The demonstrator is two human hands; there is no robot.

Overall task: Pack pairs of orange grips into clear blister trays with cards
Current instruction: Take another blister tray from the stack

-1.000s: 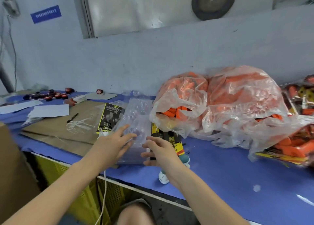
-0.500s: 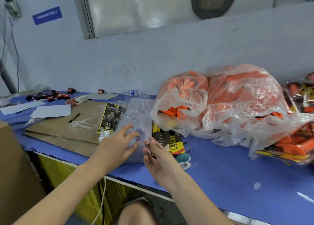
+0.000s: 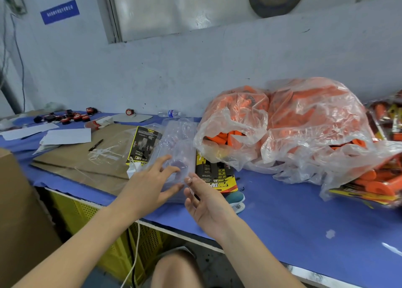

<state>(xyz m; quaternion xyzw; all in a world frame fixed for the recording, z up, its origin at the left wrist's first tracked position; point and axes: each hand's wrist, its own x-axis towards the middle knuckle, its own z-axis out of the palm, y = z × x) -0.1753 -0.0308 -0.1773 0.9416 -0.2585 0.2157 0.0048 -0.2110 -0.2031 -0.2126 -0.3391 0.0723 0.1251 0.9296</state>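
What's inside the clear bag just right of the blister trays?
Loose orange grips show at the clear bag's open mouth and through its film. The crumpled plastic hides how many there are and anything beneath them.

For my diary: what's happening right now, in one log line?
left hand: open, at clear trays | right hand: open, beside trays | orange grips: bagged

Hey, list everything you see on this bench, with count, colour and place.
blister trays: one stack, clear, centre
cards: two stacks, yellow-black, either side of trays
bags of grips: two, clear over orange, right of trays
cardboard: one sheet, brown, left
pen: one, black, on cardboard
papers: several, white, back left
water bottle: one, clear, behind trays
left hand: one, open, at trays
right hand: one, open, beside it
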